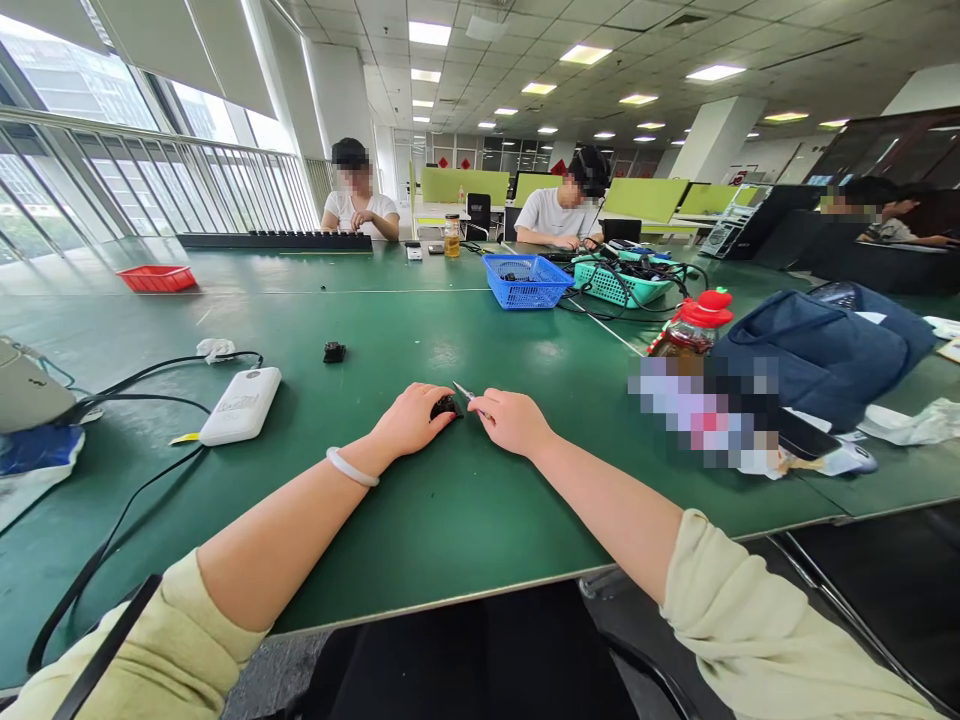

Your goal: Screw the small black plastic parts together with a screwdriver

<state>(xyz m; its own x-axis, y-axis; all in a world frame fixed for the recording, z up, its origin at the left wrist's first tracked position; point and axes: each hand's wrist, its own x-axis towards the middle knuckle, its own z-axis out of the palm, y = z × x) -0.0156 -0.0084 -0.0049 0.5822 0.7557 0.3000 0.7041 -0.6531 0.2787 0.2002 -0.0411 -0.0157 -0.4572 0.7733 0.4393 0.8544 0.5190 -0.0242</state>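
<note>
My left hand (411, 418) rests on the green table (450, 510) with its fingers curled round a small black part (445, 406). My right hand (513, 420) lies just right of it, fingers closed on thin metal tweezers (465, 392) whose tips point toward the black part. A white bangle (351, 468) circles my left wrist. A second small black part (334, 351) sits alone farther back on the table, left of my hands.
A white power bank (241, 405) with black cables lies at left. A blue basket (525, 280) and a teal basket (622, 282) stand behind; a red-capped bottle (694, 330) and dark blue bag (817, 350) at right. A red tray (157, 278) sits far left. Three people sit across.
</note>
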